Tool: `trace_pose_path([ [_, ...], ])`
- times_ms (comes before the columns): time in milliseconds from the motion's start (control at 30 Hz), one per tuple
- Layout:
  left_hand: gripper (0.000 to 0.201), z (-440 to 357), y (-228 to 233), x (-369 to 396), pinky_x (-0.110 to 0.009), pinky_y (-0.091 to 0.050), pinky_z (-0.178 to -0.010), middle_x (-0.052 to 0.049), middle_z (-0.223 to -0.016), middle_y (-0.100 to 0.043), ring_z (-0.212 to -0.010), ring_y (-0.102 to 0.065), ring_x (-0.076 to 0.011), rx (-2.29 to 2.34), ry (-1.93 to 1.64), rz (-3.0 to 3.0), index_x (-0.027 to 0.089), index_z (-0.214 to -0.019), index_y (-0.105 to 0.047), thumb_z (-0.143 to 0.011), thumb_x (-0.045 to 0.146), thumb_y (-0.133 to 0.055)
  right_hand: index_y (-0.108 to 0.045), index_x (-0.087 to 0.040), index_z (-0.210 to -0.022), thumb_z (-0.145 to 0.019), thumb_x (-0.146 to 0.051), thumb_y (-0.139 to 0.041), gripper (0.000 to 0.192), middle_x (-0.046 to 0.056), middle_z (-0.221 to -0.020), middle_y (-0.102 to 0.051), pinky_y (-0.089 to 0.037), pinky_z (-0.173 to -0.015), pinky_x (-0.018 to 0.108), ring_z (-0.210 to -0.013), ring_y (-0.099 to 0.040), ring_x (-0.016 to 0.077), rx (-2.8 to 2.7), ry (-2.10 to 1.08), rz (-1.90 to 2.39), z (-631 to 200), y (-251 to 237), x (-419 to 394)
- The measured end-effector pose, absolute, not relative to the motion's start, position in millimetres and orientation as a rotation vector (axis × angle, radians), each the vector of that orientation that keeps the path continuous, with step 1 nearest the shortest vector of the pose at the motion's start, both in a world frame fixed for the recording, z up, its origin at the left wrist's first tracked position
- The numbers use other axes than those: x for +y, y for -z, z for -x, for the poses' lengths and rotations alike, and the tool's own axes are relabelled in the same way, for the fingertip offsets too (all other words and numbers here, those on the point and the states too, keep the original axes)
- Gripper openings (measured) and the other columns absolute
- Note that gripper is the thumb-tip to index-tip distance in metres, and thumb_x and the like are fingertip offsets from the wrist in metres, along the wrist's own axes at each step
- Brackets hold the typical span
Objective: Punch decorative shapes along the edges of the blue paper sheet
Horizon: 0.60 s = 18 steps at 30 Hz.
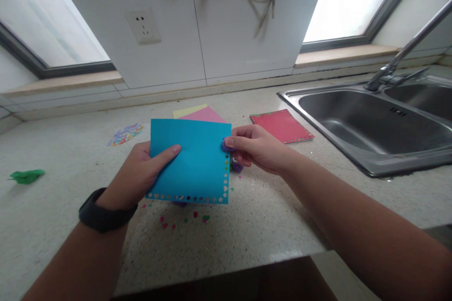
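My left hand (141, 169) grips a blue sheet of paper (190, 160) by its left side, thumb on the front and the other fingers hidden behind. Small punched shapes, stars and hearts among them, run along the sheet's bottom edge and the lower part of its right edge. At the right edge, above those holes, my right hand (252, 148) is closed on a small purple craft punch (226, 144), set over the paper's margin. Another purple object (236, 166) shows just below that hand, mostly hidden. Punched-out paper bits (195, 215) lie scattered on the counter under the sheet.
Pink paper (208, 114) and yellow paper (190, 110) lie behind the blue sheet. A stack topped by red paper (284, 124) with a punched border sits near the steel sink (370, 169). Leftward are a pile of colourful bits (126, 134) and a green crumpled item (27, 176).
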State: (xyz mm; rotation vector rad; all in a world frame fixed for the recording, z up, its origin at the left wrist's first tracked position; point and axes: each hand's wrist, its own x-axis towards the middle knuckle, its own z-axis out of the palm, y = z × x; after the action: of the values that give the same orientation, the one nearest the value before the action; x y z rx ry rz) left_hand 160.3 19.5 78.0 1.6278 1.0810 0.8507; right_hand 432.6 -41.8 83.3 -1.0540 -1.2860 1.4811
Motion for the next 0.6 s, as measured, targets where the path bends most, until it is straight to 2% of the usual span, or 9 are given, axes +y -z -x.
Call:
trace_pose_path([
  [233, 0.044, -159.5, -76.4, 20.5, -0.041, -0.063, -0.058, -0.016, -0.101, -0.075, -0.076, -0.073, -0.0318, 1.098, -0.840, -1.634, 0.015, -0.110, -0.074, -0.079, 0.047, -0.075, -0.057, -0.014, -0.075, -0.086, -0.039, -0.072, 0.031, -0.001, -0.056, -0.054, -0.034, -0.040, 0.020, -0.043, -0.046, 0.0061, -1.296, -1.468, 1.048, -432.1, -82.9, -41.7],
  [433, 0.045, -159.2, -76.9, 20.1, -0.039, -0.062, -0.056, -0.016, -0.096, -0.076, -0.073, -0.073, -0.0316, 1.058, -0.867, -1.644, 0.014, -0.112, -0.073, -0.080, 0.046, -0.075, -0.056, -0.014, -0.075, -0.086, -0.040, -0.073, 0.033, -0.001, -0.056, -0.054, -0.032, -0.040, 0.020, -0.043, -0.045, 0.0059, -1.312, -1.458, 1.022, -433.0, -80.3, -41.4],
  [600, 0.049, -161.6, -84.7, 13.5, -0.041, -0.063, -0.064, -0.014, -0.107, -0.075, -0.081, -0.072, -0.0321, 1.156, -0.763, -1.601, 0.016, -0.114, -0.071, -0.081, 0.052, -0.072, -0.056, -0.014, -0.074, -0.086, -0.039, -0.073, 0.033, -0.002, -0.055, -0.053, -0.032, -0.040, 0.019, -0.042, -0.044, 0.0055, -1.312, -1.458, 1.030, -432.6, -80.9, -41.8],
])
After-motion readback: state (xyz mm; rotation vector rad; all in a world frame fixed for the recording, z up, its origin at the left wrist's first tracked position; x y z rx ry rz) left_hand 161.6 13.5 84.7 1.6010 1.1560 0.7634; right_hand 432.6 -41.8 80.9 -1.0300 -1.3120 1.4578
